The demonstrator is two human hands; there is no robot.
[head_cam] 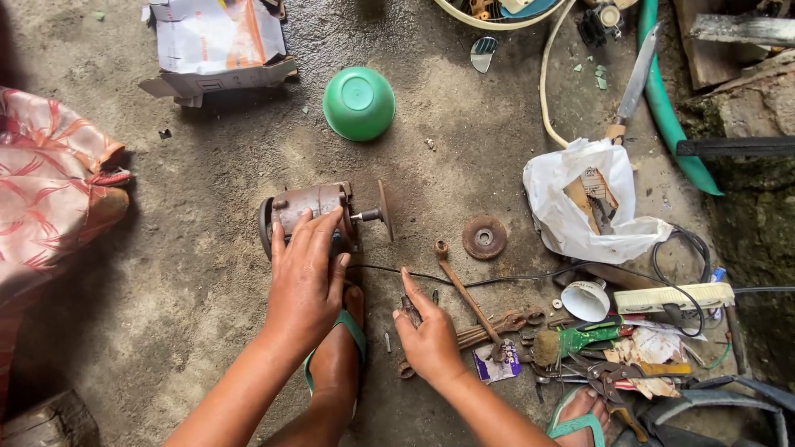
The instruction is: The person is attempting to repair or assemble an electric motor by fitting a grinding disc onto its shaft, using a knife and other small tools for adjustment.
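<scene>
- The motor (308, 217) lies on the concrete floor (207, 248); bare floor spreads left of it, up to a patterned cloth (50, 182).
- A green bowl (358, 103) sits beyond the motor, well apart.
- Right of the motor, a rusty disc (484, 237), spanner (466, 298) and tool clutter crowd the floor.
- Left hand (305, 285): grip spread flat over the motor, pressing it down.
- Right hand (429, 335): grip pinched closed on a small rusty tool (410, 310), just right of the motor.
</scene>
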